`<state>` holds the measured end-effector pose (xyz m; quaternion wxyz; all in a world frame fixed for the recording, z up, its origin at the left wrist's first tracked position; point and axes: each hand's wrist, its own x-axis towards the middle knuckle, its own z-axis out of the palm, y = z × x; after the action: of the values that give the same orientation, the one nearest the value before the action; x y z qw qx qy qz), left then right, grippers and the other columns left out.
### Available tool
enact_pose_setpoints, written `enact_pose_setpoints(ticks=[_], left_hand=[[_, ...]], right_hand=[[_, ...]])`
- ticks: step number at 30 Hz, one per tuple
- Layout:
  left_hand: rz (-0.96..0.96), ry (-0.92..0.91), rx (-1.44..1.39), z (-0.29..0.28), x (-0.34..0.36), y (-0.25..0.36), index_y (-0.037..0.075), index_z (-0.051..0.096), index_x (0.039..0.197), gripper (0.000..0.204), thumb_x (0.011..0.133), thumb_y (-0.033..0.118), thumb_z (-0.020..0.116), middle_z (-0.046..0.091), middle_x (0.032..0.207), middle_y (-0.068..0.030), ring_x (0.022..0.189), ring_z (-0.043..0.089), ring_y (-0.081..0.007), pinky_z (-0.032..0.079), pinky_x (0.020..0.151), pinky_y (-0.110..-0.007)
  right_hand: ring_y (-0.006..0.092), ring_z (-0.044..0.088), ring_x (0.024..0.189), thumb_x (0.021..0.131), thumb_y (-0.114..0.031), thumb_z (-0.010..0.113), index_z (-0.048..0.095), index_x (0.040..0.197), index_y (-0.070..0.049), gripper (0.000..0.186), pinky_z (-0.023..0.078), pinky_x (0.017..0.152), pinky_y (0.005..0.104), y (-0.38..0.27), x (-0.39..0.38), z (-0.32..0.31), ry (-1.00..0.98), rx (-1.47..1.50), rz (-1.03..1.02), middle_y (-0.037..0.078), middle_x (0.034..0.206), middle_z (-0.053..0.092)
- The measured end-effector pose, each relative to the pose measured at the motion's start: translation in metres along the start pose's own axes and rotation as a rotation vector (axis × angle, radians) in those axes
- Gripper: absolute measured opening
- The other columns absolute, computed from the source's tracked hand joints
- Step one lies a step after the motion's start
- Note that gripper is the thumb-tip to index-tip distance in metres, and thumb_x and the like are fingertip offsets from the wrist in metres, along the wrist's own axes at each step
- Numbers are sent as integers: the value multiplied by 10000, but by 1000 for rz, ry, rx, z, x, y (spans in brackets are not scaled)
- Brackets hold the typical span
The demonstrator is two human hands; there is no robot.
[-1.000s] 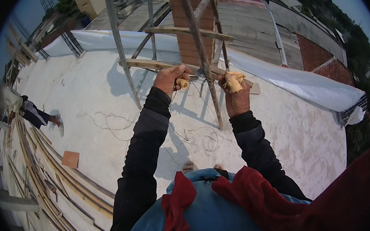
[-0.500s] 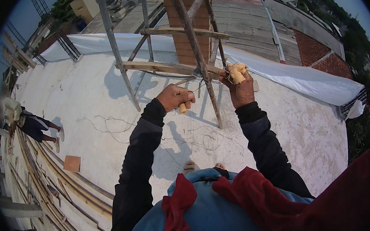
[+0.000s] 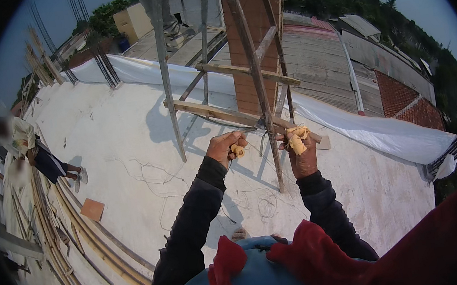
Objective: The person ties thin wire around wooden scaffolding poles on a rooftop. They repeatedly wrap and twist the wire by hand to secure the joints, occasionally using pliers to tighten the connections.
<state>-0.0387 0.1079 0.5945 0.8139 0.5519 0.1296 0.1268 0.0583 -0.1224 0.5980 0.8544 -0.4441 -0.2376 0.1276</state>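
Note:
My left hand [image 3: 228, 147] and my right hand [image 3: 300, 150] are raised close together in front of a slanted grey upright pole [image 3: 256, 84]. Each hand has fingers wrapped in yellowish tape. Both pinch a thin dark wire [image 3: 261, 132] that runs between them where the pole crosses a horizontal wooden plank [image 3: 211, 112]. The left fist is closed just left of the pole and the right fist just right of it. Dark long sleeves cover both forearms.
The frame stands on a white concrete roof [image 3: 129, 153] with loose wire [image 3: 263, 205] lying on it. A brick column [image 3: 256, 39] rises behind. Another person [image 3: 38, 157] stands far left by long strips [image 3: 65, 232]. A white sheet [image 3: 384, 137] lines the roof edge.
My left hand has come off the plank and moved right toward the pole. My right hand has shifted slightly down, so both hands now sit closer together.

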Motion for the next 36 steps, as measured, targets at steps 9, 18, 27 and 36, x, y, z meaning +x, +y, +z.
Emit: enact_pose_setpoints(ticks=[9,18,27,36], left_hand=[[212,-26,642,-19,6,-37,-17,798,879,403,978,342,644,781,883,-81,784,702,-147,559,733,-282],[173,-201,680,31,15,-61,53,805,947,342,991,355,651,741,780,-22,579,574,-64,442,510,-241],[-10,-361,656,10,1,-57,72,752,1160,348,1002,362,644,751,862,-35,766,651,-78,522,729,-260],[195,-443,1238,15,-2,-61,246,680,1280,405,1012,518,545,748,1031,-132,955,705,-357,548,844,-474]], right_hand=[[240,579,1211,937,-97,664,465,1423,26,539,475,1000,352,-17,-1,-75,521,-483,-36,142,1290,588],[377,609,1225,860,-214,792,547,1286,17,543,463,1029,418,22,-26,-24,-421,-900,15,247,1303,620],[260,729,822,915,-158,747,716,1105,-14,240,559,705,359,13,-27,-46,-447,-941,9,165,983,737],[411,655,695,846,-167,762,654,834,15,212,523,634,477,7,-24,-55,-674,-1228,-208,201,798,656]])
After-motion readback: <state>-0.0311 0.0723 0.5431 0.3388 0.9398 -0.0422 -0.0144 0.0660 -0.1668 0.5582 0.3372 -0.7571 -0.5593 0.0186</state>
